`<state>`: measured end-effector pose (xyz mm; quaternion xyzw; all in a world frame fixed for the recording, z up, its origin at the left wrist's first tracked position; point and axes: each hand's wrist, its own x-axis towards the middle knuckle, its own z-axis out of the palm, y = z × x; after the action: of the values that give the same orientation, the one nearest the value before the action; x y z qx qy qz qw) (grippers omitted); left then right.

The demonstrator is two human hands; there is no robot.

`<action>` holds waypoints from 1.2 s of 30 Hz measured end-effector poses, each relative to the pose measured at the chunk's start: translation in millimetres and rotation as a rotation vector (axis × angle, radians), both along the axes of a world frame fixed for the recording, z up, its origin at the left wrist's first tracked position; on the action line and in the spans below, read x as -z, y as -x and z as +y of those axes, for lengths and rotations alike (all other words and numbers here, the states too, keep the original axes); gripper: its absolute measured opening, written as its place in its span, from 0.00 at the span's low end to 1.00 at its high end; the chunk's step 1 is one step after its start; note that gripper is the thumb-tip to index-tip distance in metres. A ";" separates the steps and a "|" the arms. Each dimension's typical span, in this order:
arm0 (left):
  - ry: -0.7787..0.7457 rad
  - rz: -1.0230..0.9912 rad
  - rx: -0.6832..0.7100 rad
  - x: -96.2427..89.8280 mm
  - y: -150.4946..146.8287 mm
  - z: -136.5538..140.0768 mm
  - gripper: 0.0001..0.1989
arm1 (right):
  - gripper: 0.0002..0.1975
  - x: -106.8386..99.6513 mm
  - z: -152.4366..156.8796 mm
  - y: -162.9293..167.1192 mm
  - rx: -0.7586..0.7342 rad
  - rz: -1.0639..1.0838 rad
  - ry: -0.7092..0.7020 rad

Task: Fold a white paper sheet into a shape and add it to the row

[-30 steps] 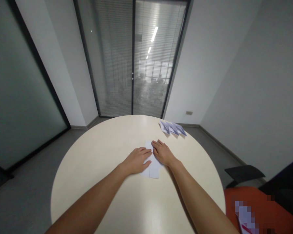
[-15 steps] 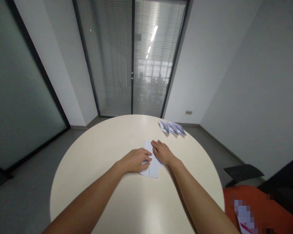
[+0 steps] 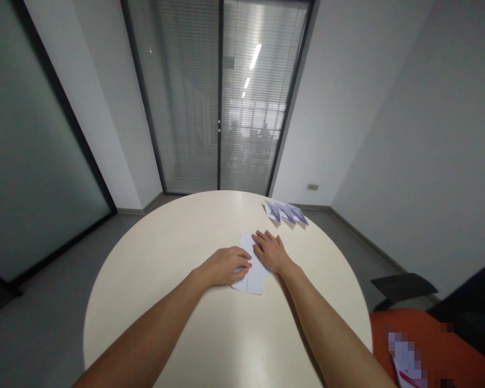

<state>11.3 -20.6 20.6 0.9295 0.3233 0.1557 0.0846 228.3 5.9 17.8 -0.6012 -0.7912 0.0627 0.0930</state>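
Note:
A folded sheet of white paper [image 3: 254,281] lies flat on the round table, a crease running lengthwise down it. My left hand [image 3: 228,265] rests on the paper's left side, fingers slightly curled and apart. On its upper right side lies my right hand [image 3: 270,251], fingers spread over the paper. Both hands press from above, and parts of the sheet are hidden beneath them. Beyond my right hand, three folded paper pieces [image 3: 286,212] sit in a row close to the table's far right edge.
The round cream table [image 3: 153,258] fills the middle of the view. At the lower right is an orange chair [image 3: 440,345] with a black armrest [image 3: 404,286] and a blurred item on its seat. Glass panels with blinds [image 3: 218,97] stand behind the table.
The fingers of my right hand have spread a little and shifted slightly up and right on the paper. My left hand stays almost in place.

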 end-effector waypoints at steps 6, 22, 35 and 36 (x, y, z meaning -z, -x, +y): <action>0.034 -0.033 0.002 6.8 4.5 5.2 0.16 | 0.25 -1.4 -0.1 0.0 -0.034 -0.015 -0.038; 0.083 0.112 -0.278 7.3 3.2 7.0 0.26 | 0.20 -3.6 -4.2 3.3 -0.131 -0.009 -0.084; -0.043 0.148 -0.388 12.5 -0.2 9.4 0.25 | 0.21 -11.3 -16.6 12.1 -0.237 0.000 -0.069; -0.059 0.136 -0.388 12.2 -0.7 9.8 0.25 | 0.22 -9.8 -15.7 11.7 -0.248 0.008 -0.067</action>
<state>12.0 -10.9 8.4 0.8602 0.4967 0.1154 0.0036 216.6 -9.9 27.6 -0.4950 -0.8608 0.0495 0.1076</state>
